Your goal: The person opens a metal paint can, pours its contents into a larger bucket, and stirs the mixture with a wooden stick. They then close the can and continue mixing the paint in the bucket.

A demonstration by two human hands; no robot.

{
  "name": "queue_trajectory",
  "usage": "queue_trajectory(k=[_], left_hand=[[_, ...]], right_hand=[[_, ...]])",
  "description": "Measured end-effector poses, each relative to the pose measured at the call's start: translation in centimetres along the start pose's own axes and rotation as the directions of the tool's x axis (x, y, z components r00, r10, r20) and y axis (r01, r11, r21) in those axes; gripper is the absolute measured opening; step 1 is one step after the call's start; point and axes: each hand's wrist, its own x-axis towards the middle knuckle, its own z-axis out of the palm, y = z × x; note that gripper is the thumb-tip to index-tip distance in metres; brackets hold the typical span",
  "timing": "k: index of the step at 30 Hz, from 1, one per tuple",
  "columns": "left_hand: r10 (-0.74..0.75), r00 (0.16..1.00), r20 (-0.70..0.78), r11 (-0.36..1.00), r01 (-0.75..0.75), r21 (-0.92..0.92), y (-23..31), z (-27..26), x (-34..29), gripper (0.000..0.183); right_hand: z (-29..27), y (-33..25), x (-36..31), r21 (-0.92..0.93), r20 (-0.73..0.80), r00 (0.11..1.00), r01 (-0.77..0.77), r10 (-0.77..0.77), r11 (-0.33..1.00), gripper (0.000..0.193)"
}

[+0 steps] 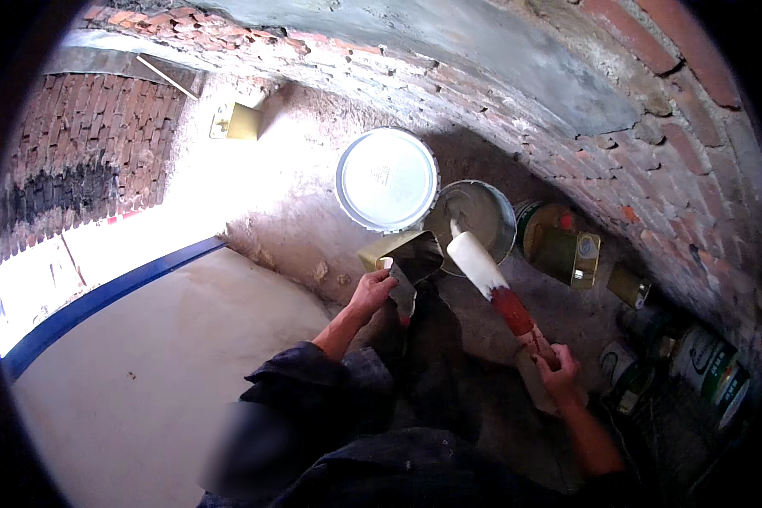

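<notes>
My left hand [372, 293] grips the edge of a gold rectangular tin [395, 245], whose open, dark mouth tilts toward the open bucket. My right hand [559, 374] is closed around the lower end of a long paddle-like stick [510, 306], red in the middle with a thick white far end. That white end reaches over the near part of the open bucket [511, 233], and its narrow tip points at the grey-brown contents [474, 212]. Whether the tip touches them I cannot tell. Just behind the tin stands a bucket with a round white lid [388, 178].
Gold tins [570, 254] and several paint cans [709, 364] lie along the brick wall [593, 161] at right. A large pale board [169, 356] with a blue edge [114, 298] fills the left. Another gold tin [244, 122] sits far off in bright light.
</notes>
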Motion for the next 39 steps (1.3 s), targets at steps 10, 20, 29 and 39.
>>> queue_trajectory(k=[10,20,29,39], left_hand=[[0.028,0.998,0.051,0.996,-0.032,0.083,-0.9,-1.7,1.8,0.026],[0.047,0.996,0.079,0.992,-0.056,0.117,-0.5,-2.5,2.3,0.023],[-0.031,0.99,0.136,0.994,0.016,0.111,1.1,-2.2,1.6,0.026],[0.03,0.985,0.168,0.998,-0.038,0.046,0.0,-2.5,2.0,0.024]], right_hand=[[-0.9,-12.6,3.7,-0.289,0.308,0.947,0.183,-0.09,0.94,0.026],[1.8,-19.0,7.7,-0.313,0.349,0.876,0.443,-0.332,0.84,0.016],[5.5,-19.5,8.4,-0.526,0.435,0.877,0.433,-0.206,0.732,0.028],[7.9,-20.3,8.9,-0.614,0.422,0.886,0.435,-0.192,0.659,0.022]])
